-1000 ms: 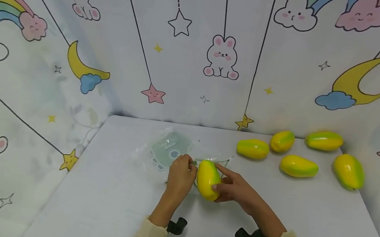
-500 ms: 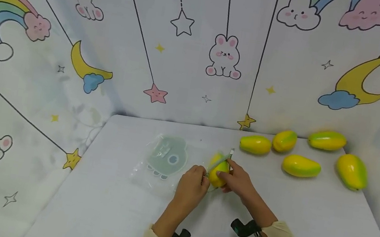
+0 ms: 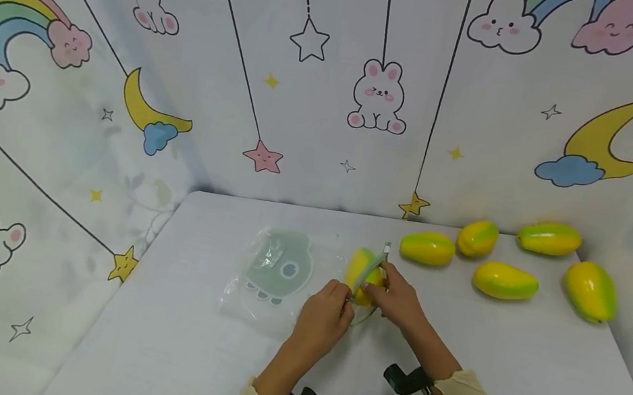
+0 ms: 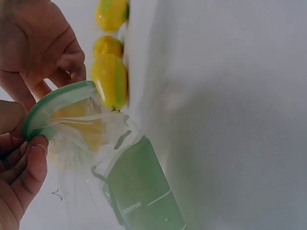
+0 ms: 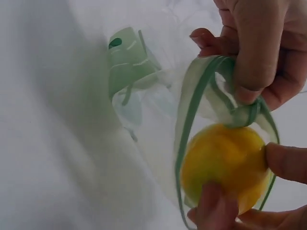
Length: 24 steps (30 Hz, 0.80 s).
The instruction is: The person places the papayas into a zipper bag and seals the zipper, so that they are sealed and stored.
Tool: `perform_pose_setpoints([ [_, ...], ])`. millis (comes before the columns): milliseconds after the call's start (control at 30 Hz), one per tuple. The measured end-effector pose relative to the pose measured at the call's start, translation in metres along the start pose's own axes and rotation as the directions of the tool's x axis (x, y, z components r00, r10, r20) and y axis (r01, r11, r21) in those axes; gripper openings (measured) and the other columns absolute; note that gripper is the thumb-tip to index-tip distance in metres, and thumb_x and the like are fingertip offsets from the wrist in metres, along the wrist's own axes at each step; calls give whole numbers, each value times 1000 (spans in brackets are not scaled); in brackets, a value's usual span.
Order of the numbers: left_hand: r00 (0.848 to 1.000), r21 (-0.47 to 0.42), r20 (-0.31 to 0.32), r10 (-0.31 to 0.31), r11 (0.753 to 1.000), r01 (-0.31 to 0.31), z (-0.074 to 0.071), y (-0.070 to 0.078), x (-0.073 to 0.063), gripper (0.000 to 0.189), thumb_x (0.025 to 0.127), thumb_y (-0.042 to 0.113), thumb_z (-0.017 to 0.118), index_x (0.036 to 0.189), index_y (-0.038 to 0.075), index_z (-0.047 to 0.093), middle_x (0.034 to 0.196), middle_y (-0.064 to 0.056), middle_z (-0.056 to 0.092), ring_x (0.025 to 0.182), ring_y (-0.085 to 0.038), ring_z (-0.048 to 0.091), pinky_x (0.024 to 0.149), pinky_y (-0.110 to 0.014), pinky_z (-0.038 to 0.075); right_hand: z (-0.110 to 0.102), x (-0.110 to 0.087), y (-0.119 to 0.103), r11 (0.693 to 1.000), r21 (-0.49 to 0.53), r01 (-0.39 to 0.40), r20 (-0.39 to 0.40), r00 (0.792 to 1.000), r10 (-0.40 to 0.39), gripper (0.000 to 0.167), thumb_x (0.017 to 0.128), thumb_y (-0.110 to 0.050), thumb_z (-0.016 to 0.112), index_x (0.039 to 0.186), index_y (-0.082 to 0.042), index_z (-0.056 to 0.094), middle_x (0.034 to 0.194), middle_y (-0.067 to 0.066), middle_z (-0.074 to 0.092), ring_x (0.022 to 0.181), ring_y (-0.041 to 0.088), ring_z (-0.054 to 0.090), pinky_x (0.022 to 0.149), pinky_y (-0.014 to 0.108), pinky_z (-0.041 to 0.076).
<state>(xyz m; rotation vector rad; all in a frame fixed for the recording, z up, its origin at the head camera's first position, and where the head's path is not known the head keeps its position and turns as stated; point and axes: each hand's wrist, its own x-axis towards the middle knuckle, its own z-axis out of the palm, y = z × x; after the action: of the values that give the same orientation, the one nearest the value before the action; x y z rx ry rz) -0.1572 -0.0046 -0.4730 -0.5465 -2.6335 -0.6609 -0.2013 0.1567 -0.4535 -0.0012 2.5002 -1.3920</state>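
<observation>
My left hand (image 3: 325, 315) pinches the green zip edge of a clear zip bag (image 4: 144, 187), which has a green printed panel. In the right wrist view the bag's mouth is spread into a loop, its green rim (image 5: 189, 115) around a shiny yellow-green papaya (image 5: 220, 163). My right hand (image 3: 402, 299) holds the papaya by fingers and thumb at that mouth. Through the clear film, part of the papaya shows yellow in the left wrist view. A zip pull sticks up at the bag's far corner in the head view.
Left of the hands, a clear plastic bag (image 3: 281, 267) with a pale green animal-shaped print lies flat on the white table (image 3: 168, 325). Several more papayas (image 3: 505, 281) lie at the back right. A patterned cloth backdrop (image 3: 327, 124) rises behind the table.
The papaya has moved away from me and slightly right, into the bag's mouth. My left hand has shifted right, and the bag's green edge now crosses in front of the papaya.
</observation>
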Motion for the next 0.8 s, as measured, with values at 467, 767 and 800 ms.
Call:
perform_pose_setpoints([
  [467, 984, 4, 5, 177, 984, -177, 3, -8, -3, 15, 85, 7, 71, 96, 9, 62, 88, 0, 56, 63, -6, 49, 58, -10, 42, 16, 27, 28, 890, 452, 58, 238, 954, -183, 58, 101, -16, 51, 151, -16, 20, 122, 25, 58, 79, 21, 68, 68, 35, 58],
  [767, 952, 10, 9, 305, 952, -305, 3, -6, -1, 16, 84, 7, 72, 96, 11, 61, 96, 2, 58, 77, -6, 58, 67, -13, 49, 25, 39, 26, 925, 377, 50, 237, 960, -148, 75, 95, -27, 60, 156, -18, 16, 140, 25, 49, 115, 31, 54, 88, 40, 48],
  [800, 950, 11, 12, 312, 950, -312, 3, -6, -1, 17, 84, 7, 72, 97, 11, 61, 97, 2, 59, 78, -6, 58, 68, -13, 49, 25, 40, 26, 931, 360, 54, 239, 960, -148, 77, 95, -29, 61, 156, -19, 16, 141, 25, 49, 119, 32, 52, 92, 42, 47],
])
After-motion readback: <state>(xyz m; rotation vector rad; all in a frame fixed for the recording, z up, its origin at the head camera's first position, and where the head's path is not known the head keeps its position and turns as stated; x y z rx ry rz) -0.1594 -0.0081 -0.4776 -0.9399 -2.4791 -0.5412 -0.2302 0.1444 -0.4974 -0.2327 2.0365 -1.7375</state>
